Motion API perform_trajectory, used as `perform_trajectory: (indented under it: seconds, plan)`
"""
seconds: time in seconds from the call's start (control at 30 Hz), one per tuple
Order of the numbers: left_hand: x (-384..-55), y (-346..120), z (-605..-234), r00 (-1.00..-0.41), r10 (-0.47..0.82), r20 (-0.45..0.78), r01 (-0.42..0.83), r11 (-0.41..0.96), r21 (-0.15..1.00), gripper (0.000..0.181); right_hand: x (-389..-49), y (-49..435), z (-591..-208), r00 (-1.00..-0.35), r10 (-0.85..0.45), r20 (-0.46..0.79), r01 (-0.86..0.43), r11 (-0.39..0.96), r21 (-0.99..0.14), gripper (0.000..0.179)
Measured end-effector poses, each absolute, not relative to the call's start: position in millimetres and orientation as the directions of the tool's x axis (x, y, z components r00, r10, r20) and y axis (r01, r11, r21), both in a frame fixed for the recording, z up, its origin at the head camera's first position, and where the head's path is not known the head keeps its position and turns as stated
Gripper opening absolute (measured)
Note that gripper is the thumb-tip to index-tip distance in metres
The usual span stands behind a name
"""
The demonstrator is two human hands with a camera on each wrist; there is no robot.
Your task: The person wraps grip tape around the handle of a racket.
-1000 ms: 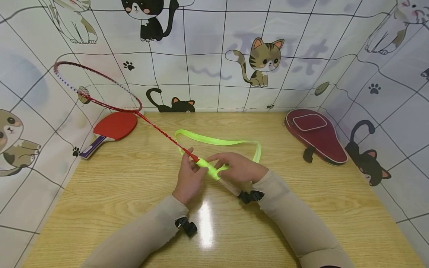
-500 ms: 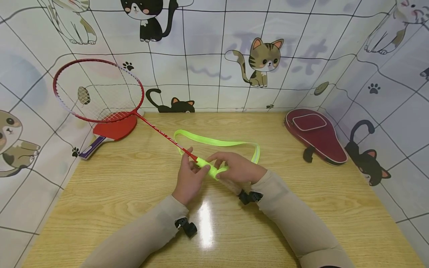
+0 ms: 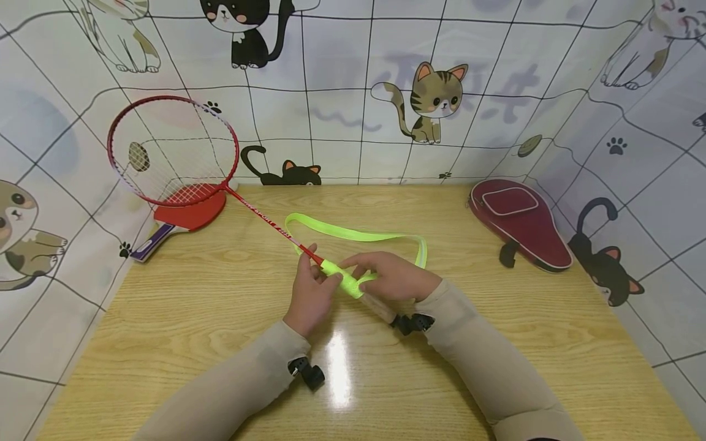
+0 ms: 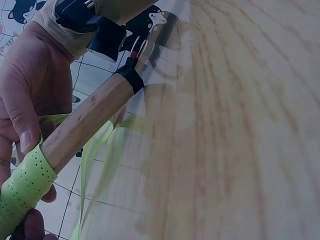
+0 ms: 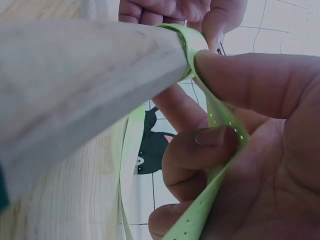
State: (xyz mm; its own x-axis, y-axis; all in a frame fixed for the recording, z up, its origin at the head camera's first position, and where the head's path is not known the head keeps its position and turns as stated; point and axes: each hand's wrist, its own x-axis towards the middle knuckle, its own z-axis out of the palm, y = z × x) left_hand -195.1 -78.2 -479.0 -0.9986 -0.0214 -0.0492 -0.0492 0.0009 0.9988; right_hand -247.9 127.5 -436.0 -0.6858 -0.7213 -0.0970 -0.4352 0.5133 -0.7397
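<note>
A red badminton racket (image 3: 261, 215) slants from the upper left down to my hands. Neon-yellow perforated grip tape (image 4: 30, 182) wraps the upper part of its wooden handle (image 4: 90, 120); the lower wood is bare, with a black band near its butt. My left hand (image 3: 311, 291) holds the racket at the wrapped part, thumb on the near side and fingers beyond. My right hand (image 3: 394, 275) pinches the tape where it leaves the handle, and the strip (image 5: 202, 212) runs through its curled fingers. Slack tape (image 3: 353, 233) loops behind the hands.
A red table tennis bat (image 3: 193, 211) lies at the back left, partly behind the racket's strings. At the back right lies a dark red bat case (image 3: 518, 223). Cat-printed sheeting (image 3: 342, 92) stands around the wooden table (image 3: 220, 367).
The racket has turned about its shaft: its head went from nearly edge-on to a wider, face-on oval, then shifted slightly right. Both hands stay in almost the same place.
</note>
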Motion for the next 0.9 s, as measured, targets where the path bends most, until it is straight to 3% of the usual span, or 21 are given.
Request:
perform_trajectory:
  seconds: [0.2, 0.63, 0.9]
  plan:
    - [-195.9, -78.9, -479.1, -0.998, -0.015, -0.058, -0.058, -0.015, 0.998, 0.08, -246.6, 127.6, -435.2, -0.672, -0.731, -0.117, -0.397, 0.489, -0.777, 0.062]
    - [-197.0, -79.2, -482.0, -1.0, -0.022, -0.022, -0.022, -0.008, 1.0, 0.088, -245.6, 124.9, -433.6, -0.707, -0.704, -0.073, -0.455, 0.531, -0.715, 0.055]
    - [-196.4, -78.2, -481.5, -0.999, -0.03, -0.028, -0.028, 0.021, 0.999, 0.084, -246.9, 125.9, -435.5, -0.677, -0.732, -0.071, -0.482, 0.514, -0.71, 0.056]
